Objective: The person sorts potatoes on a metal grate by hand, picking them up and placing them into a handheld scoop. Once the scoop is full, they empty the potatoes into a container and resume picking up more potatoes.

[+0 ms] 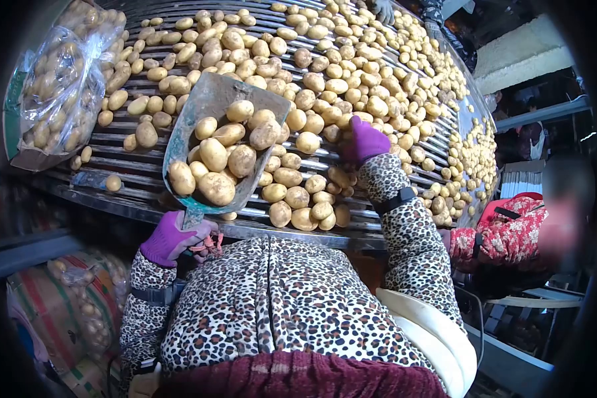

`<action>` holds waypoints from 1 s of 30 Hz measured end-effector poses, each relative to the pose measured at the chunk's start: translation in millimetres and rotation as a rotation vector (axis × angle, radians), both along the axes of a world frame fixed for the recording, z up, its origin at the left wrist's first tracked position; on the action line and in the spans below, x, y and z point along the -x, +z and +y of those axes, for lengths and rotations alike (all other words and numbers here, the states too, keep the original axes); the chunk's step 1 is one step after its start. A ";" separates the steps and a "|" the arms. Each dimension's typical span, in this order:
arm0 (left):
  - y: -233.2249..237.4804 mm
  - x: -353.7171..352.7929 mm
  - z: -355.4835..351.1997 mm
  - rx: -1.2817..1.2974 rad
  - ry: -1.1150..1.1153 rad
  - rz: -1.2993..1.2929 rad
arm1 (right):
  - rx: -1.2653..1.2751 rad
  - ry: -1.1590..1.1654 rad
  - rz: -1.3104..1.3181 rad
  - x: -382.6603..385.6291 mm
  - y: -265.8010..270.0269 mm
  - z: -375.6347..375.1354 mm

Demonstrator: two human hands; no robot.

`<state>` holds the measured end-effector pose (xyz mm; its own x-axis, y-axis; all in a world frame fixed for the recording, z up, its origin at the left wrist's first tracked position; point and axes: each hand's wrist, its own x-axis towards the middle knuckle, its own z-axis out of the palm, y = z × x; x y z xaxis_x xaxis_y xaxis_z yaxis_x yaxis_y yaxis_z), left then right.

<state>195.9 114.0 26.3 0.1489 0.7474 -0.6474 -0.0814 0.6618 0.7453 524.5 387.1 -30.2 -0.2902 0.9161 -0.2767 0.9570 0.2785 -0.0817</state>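
Observation:
My left hand [172,240], in a purple glove, is closed round the handle of a worn metal scoop [194,99] at the table's near edge. Several potatoes [213,154] fill the scoop, which lies on the slatted sorting table with its wide mouth facing away from me. My right hand [368,141], also gloved in purple, is right of the scoop among loose potatoes [305,199]. Its fingers point down and left and are mostly hidden, so whether they grip a potato does not show.
Potatoes cover much of the slatted table [106,147]. A box [43,159] with a plastic bag of potatoes stands at the left. Below it is a striped sack [53,308]. Another person's gloved hand [383,10] is at the far edge; a person in red [504,232] is at right.

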 end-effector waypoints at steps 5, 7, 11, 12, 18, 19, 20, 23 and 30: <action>-6.0 0.0 -0.4 0.018 0.027 0.000 | -0.184 0.103 0.264 -3.2 8.4 -22.4; -2.7 -1.1 1.6 0.016 0.030 -0.027 | -0.048 0.197 0.343 22.5 31.5 -42.7; -0.6 -3.5 3.5 0.003 0.031 0.063 | 0.023 0.375 0.011 66.9 21.5 -44.5; 2.5 -2.5 4.0 0.033 -0.009 0.077 | 0.070 0.355 -0.022 75.0 33.8 -43.3; -0.6 -1.3 3.2 0.049 0.029 0.036 | -0.108 0.440 -0.040 44.2 -19.5 -45.1; -2.8 0.0 1.7 0.057 0.036 0.037 | -0.078 0.421 -0.047 45.3 -19.6 -48.0; -3.1 -0.5 1.4 0.055 0.046 0.022 | -0.047 0.400 -0.051 45.7 -19.8 -49.9; -0.7 -1.4 2.1 0.042 0.044 -0.003 | -0.009 0.312 0.050 44.9 -14.2 -50.2; -7.9 2.1 -0.2 0.041 0.030 -0.031 | 0.510 0.098 1.298 69.5 43.7 -40.8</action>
<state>193.8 113.8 18.4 0.1475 0.7251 -0.6727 -0.1245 0.6883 0.7147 455.0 346.2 13.5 -0.6493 0.7583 -0.0573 0.0999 0.0104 -0.9949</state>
